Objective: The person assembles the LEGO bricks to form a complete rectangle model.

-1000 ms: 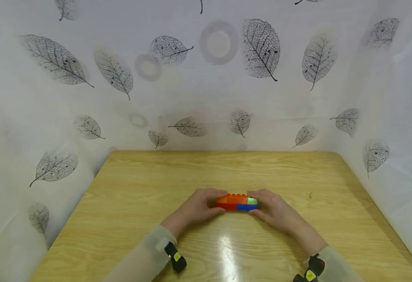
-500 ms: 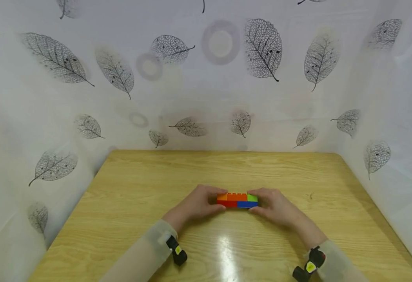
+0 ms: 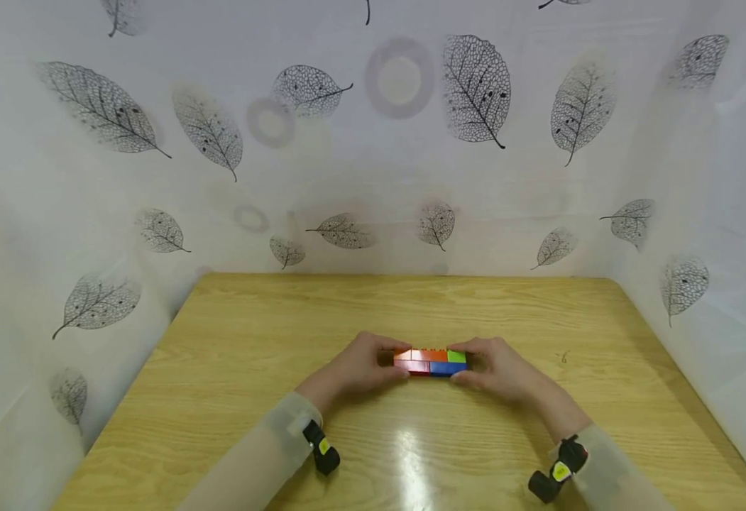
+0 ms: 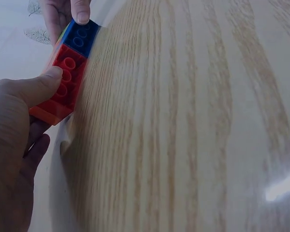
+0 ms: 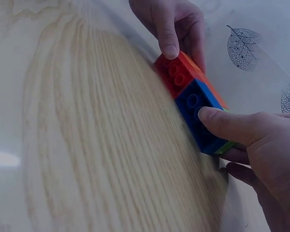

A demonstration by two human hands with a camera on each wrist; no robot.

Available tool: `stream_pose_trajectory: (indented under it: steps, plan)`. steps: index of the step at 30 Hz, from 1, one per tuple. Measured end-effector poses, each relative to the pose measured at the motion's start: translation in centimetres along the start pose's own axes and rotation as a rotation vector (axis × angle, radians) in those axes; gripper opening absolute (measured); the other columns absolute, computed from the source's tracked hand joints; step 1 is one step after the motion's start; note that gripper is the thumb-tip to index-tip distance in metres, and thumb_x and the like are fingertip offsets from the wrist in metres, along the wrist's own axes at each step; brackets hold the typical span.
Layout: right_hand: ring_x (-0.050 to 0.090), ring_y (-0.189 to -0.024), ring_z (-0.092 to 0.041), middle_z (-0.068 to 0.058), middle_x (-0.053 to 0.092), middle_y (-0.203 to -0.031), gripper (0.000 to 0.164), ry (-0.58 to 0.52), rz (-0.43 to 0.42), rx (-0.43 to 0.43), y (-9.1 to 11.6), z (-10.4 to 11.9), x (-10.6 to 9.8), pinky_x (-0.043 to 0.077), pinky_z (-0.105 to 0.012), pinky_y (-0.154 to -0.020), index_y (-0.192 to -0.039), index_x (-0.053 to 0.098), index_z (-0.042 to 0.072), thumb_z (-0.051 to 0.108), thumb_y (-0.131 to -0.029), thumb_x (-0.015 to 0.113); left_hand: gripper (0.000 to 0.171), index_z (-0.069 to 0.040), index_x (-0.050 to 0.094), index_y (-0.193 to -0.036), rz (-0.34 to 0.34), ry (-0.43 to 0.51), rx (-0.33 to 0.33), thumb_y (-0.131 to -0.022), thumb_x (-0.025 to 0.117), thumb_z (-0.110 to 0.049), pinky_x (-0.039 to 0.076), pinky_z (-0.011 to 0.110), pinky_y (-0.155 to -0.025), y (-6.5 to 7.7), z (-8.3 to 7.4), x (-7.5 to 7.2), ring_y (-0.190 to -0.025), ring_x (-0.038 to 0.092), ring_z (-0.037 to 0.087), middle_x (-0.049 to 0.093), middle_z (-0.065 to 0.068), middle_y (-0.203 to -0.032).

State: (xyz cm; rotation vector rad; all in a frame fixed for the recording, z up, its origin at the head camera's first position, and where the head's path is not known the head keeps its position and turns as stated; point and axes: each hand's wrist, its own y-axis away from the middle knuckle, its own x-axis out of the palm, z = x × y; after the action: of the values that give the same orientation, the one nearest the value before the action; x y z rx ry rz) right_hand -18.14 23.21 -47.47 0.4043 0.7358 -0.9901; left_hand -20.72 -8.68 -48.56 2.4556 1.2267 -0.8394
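Both hands grip one joined bar of toy building bricks between them. Its lower row has a red brick [image 3: 412,369] on the left and a blue brick [image 3: 448,369] on the right. Above these sit orange bricks [image 3: 429,355] and a light green brick [image 3: 456,357]. My left hand [image 3: 360,363] pinches the left end, its thumb on the hollow underside of the red brick in the left wrist view. At the other end my right hand [image 3: 499,369] pinches the bar, thumb against the blue brick's hollow underside [image 5: 188,113]. The bar is tilted, studs turned away from me.
A wooden table [image 3: 283,305] lies beneath the hands. White cloth with a leaf print [image 3: 373,163] hangs behind it and along both sides. Each wrist wears a small black camera, such as the left one [image 3: 323,448].
The bar has tipped back, so its studs show less and its near face more. Both hands have shifted slightly away from me with it, still gripping the ends.
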Motion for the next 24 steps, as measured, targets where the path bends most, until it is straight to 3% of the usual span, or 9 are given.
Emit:
stream_pose_trajectory:
  steps: [5,13,24]
  plan:
    - [0.058,-0.133,-0.029,-0.002,0.069,-0.135,0.055,-0.038,0.029,0.040,-0.30,0.03,-0.30,0.041,-0.056,-0.114,-0.141,0.070,0.019,0.041,-0.093,0.083,0.049,-0.023,0.071,-0.141,0.014,-0.009,-0.033,-0.096,0.082,-0.036,0.048,0.036,-0.108,-0.05,-0.14,-0.12,-0.122,0.062,0.006,0.069,-0.008,-0.134]
    - [0.060,-0.123,-0.022,0.001,0.069,-0.130,0.057,-0.066,0.060,0.056,-0.36,0.03,-0.07,0.044,-0.055,-0.111,-0.142,0.069,0.015,0.042,-0.093,0.082,0.049,-0.022,0.071,-0.140,0.028,-0.052,-0.056,-0.096,0.081,-0.040,0.046,0.039,-0.111,0.11,-0.40,-0.32,-0.123,0.060,0.009,0.069,-0.009,-0.135]
    - [0.059,-0.126,-0.023,-0.002,0.067,-0.136,0.054,-0.116,0.067,0.053,-0.55,-0.27,0.21,0.044,-0.055,-0.111,-0.142,0.069,0.018,0.041,-0.095,0.081,0.049,-0.025,0.071,-0.140,0.036,-0.007,-0.100,-0.096,0.080,-0.043,0.043,0.042,-0.113,0.37,-0.17,-0.54,-0.128,0.058,0.011,0.068,-0.010,-0.136]
